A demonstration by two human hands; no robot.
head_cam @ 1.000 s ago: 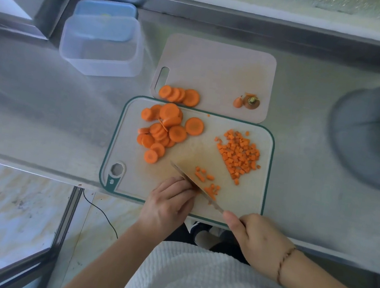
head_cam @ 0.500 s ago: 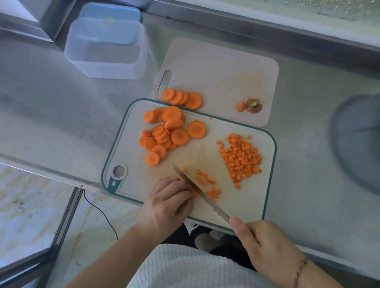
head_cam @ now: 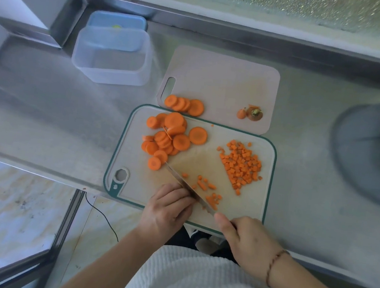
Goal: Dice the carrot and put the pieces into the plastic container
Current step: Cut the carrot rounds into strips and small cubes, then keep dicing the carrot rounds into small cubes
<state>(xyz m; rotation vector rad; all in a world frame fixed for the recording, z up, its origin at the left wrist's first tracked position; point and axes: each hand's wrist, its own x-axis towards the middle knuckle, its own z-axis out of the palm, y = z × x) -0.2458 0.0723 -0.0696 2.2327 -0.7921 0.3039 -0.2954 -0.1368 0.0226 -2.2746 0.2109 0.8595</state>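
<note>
My right hand point(head_cam: 247, 241), its grip wrapped round the knife point(head_cam: 187, 187), has slid the blade forward; left hand point(head_cam: 167, 208) pins hidden carrot. Diced pile point(head_cam: 241, 165) beyond the grip, plastic container point(head_cam: 111, 56) far off, empty.

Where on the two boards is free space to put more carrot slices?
The pale board is bare above its slices and carrot ends. The green-rimmed board is free only between slice heap and dice pile; near the knife it is crowded.
</note>
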